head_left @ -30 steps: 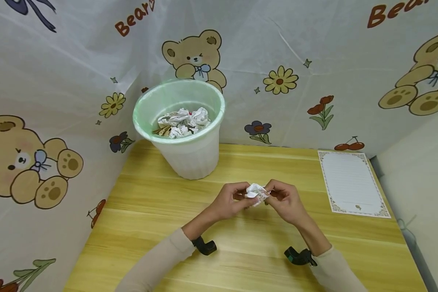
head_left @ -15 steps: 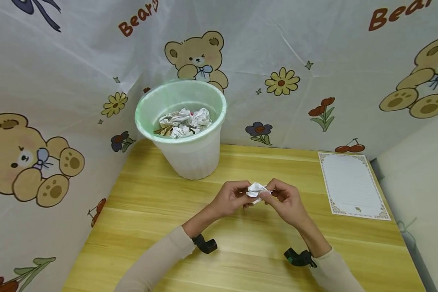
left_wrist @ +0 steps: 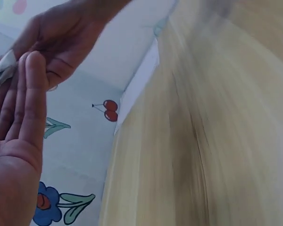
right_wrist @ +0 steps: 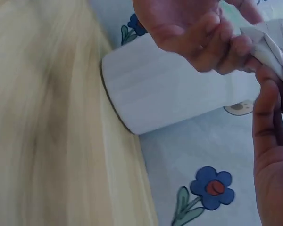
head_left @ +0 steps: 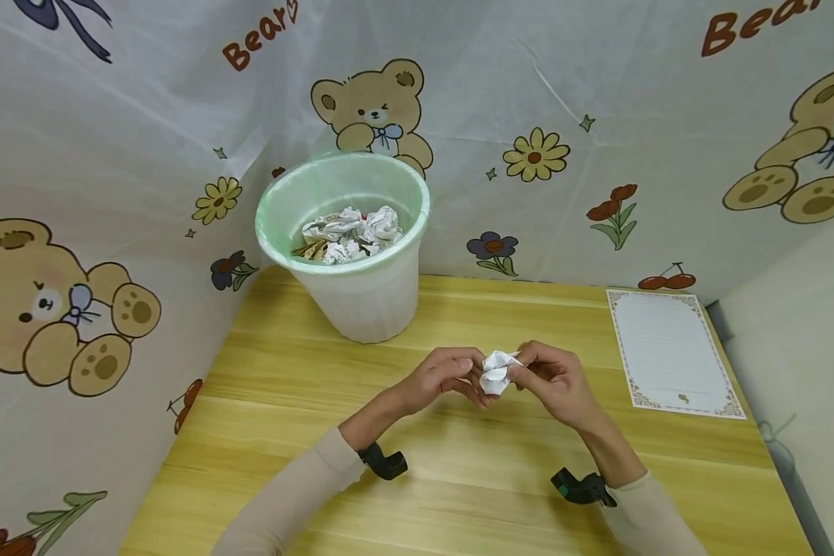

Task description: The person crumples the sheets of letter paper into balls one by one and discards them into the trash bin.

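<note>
Right fingers (head_left: 538, 354) pinch the wad (head_left: 495, 377); left fingers (left_wrist: 35, 89) lie loose beside it

On my head feed, the right hand (head_left: 557, 386) has the white, crumpled wad pinched between thumb and fingers, from its three o'clock side. The left hand (head_left: 432, 380) sits at nine o'clock, fingers relaxed, tips right by the wad's edge; I can't tell how firmly they touch. My left wrist feed shows those fingers nearly straight, side by side. The wad is up between the two hands, above the bench (head_left: 472, 479).

With the wad as the centre of my dial, the bin (head_left: 364, 305) stands upright on the bench at ten o'clock, crumpled papers (head_left: 380, 225) lying in it. A lined sheet (head_left: 674, 347) with an ornate border lies flat at three o'clock, beyond the right hand. I see the black left camera (head_left: 385, 463) at eight o'clock, the right camera (head_left: 580, 486) at five. Behind the bench, at twelve, hangs a cloth (head_left: 459, 93) printed with bears and flowers.
</note>
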Demonstrator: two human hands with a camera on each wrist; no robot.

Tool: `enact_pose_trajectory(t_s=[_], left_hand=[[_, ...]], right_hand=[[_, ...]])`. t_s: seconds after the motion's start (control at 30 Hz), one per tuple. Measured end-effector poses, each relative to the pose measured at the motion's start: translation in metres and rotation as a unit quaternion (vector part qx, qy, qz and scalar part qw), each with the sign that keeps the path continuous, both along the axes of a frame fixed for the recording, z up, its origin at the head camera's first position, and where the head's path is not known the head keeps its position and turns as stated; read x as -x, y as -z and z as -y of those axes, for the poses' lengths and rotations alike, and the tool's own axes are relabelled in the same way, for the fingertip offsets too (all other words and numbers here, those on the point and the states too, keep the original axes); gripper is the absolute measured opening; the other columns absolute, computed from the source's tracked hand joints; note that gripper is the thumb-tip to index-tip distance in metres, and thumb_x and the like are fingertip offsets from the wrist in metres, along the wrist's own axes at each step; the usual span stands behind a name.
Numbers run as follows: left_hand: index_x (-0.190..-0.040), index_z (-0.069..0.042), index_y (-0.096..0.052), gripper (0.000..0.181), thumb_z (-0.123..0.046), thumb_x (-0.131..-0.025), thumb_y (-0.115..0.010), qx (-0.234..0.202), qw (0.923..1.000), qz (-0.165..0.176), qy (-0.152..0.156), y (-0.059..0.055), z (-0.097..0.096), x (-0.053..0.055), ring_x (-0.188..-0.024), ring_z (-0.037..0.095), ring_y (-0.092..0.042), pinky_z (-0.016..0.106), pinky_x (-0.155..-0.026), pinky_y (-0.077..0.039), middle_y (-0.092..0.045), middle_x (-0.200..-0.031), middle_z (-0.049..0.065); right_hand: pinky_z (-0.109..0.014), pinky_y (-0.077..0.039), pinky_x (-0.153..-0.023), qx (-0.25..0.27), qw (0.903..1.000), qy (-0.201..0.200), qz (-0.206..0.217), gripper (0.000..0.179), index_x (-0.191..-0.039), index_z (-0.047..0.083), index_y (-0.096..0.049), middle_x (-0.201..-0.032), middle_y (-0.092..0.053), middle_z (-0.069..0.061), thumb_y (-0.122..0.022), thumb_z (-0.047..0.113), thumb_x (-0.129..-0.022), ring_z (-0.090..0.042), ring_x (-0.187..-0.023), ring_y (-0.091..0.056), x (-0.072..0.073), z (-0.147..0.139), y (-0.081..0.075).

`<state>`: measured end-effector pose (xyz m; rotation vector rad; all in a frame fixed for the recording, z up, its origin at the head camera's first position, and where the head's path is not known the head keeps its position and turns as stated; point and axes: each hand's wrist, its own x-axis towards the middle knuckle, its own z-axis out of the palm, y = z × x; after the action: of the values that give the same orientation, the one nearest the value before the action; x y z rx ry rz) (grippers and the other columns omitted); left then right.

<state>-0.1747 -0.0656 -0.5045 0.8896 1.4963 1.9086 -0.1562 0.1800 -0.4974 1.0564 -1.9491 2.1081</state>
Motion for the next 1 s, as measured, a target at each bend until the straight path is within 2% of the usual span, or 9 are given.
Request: enact_pose_trajectory(t_s=[0.07, 0.17, 0.27, 0.37, 0.47, 0.57, 0.73, 0.87, 1.0], left_hand=[[-0.123, 0.015, -0.057, 0.062, -0.044, -0.117, -0.04, -0.016, 0.9982, 0.053, 0.026, 0.0, 0.0, 0.002, -0.09, 0.013, -0.079, 0.043, -0.086, -0.068, -0.078, -0.105, 0.019], [-0.12, 0.002, -0.061, 0.061, -0.058, -0.11, -0.054, -0.031, 0.9908, 0.118, 0.058, 0.002, -0.001, 0.002, -0.091, 0.012, -0.079, 0.031, -0.085, -0.067, -0.08, -0.103, 0.0], [-0.116, -0.01, -0.064, 0.049, -0.056, -0.102, -0.068, -0.04, 0.9847, 0.154, 0.072, 0.004, -0.002, 0.001, -0.09, 0.012, -0.079, 0.029, -0.084, -0.067, -0.078, -0.103, -0.002], [-0.118, -0.006, -0.065, 0.05, -0.051, -0.099, -0.074, -0.046, 0.9838, 0.162, 0.064, 0.006, -0.005, -0.001, -0.088, 0.013, -0.078, 0.03, -0.084, -0.067, -0.077, -0.103, -0.001], [-0.12, 0.008, -0.06, 0.056, -0.044, -0.103, -0.073, -0.047, 0.9899, 0.13, 0.03, 0.004, -0.006, -0.004, -0.083, 0.012, -0.076, 0.028, -0.079, -0.065, -0.077, -0.101, -0.002], [-0.121, 0.016, -0.055, 0.049, -0.031, -0.11, -0.064, -0.037, 0.9975, 0.058, -0.019, 0.002, -0.009, -0.007, -0.078, 0.011, -0.071, 0.027, -0.07, -0.062, -0.075, -0.097, 0.002], [-0.119, 0.008, -0.057, 0.023, -0.014, -0.115, -0.051, -0.007, 0.9956, -0.048, -0.08, -0.003, -0.013, -0.013, -0.072, 0.011, -0.063, 0.04, -0.06, -0.056, -0.067, -0.096, 0.028], [-0.119, 0.004, -0.057, 0.023, -0.018, -0.116, -0.051, 0.001, 0.9939, -0.071, -0.084, -0.008, -0.01, -0.013, -0.072, 0.016, -0.064, 0.049, -0.059, -0.056, -0.066, -0.098, 0.033], [-0.118, 0.002, -0.059, 0.025, -0.023, -0.115, -0.052, 0.007, 0.994, -0.075, -0.08, -0.011, -0.009, -0.013, -0.073, 0.014, -0.066, 0.037, -0.061, -0.058, -0.068, -0.098, 0.032]], right_hand=[[-0.029, -0.046, -0.051, -0.014, 0.9997, -0.017, -0.006, 0.026, -0.091, 0.001, -0.067, -0.082, -0.061, -0.007, -0.062, -0.024, -0.093, -0.018, -0.066, -0.053, 0.0, -0.002, -0.004], [-0.029, -0.045, -0.052, -0.045, 0.9984, -0.034, -0.009, 0.027, -0.091, 0.003, -0.067, -0.081, -0.06, -0.006, -0.063, -0.024, -0.093, -0.016, -0.067, -0.052, -0.002, -0.004, -0.01], [-0.028, -0.048, -0.057, -0.075, 0.9963, -0.04, -0.017, 0.03, -0.091, 0.005, -0.067, -0.081, -0.06, -0.005, -0.064, -0.024, -0.092, -0.013, -0.071, -0.054, -0.004, -0.005, -0.013], [-0.027, -0.053, -0.065, -0.095, 0.9945, -0.033, -0.031, 0.035, -0.092, 0.01, -0.069, -0.082, -0.062, -0.003, -0.066, -0.024, -0.091, -0.012, -0.075, -0.057, -0.005, -0.004, -0.015], [-0.026, -0.055, -0.068, -0.105, 0.9933, -0.024, -0.041, 0.037, -0.093, 0.014, -0.07, -0.084, -0.065, -0.001, -0.068, -0.024, -0.09, -0.011, -0.077, -0.06, -0.005, -0.002, -0.016], [-0.026, -0.055, -0.068, -0.108, 0.993, -0.007, -0.047, 0.036, -0.091, 0.013, -0.069, -0.083, -0.067, -0.002, -0.068, -0.023, -0.09, -0.01, -0.077, -0.061, -0.005, 0.001, -0.017], [-0.024, -0.056, -0.07, -0.111, 0.9925, 0.02, -0.048, 0.033, -0.091, 0.011, -0.069, -0.083, -0.069, -0.003, -0.069, -0.022, -0.09, -0.009, -0.077, -0.063, -0.006, 0.004, -0.018], [-0.022, -0.06, -0.075, -0.124, 0.9921, 0.005, -0.022, 0.033, -0.096, 0.012, -0.071, -0.087, -0.072, -0.006, -0.073, -0.02, -0.09, -0.01, -0.081, -0.066, -0.005, 0.0, -0.022], [-0.021, -0.06, -0.075, -0.111, 0.9938, -0.011, 0.002, 0.034, -0.096, 0.009, -0.071, -0.089, -0.071, -0.006, -0.083, -0.019, -0.08, -0.013, -0.082, -0.065, -0.006, -0.002, -0.022]])
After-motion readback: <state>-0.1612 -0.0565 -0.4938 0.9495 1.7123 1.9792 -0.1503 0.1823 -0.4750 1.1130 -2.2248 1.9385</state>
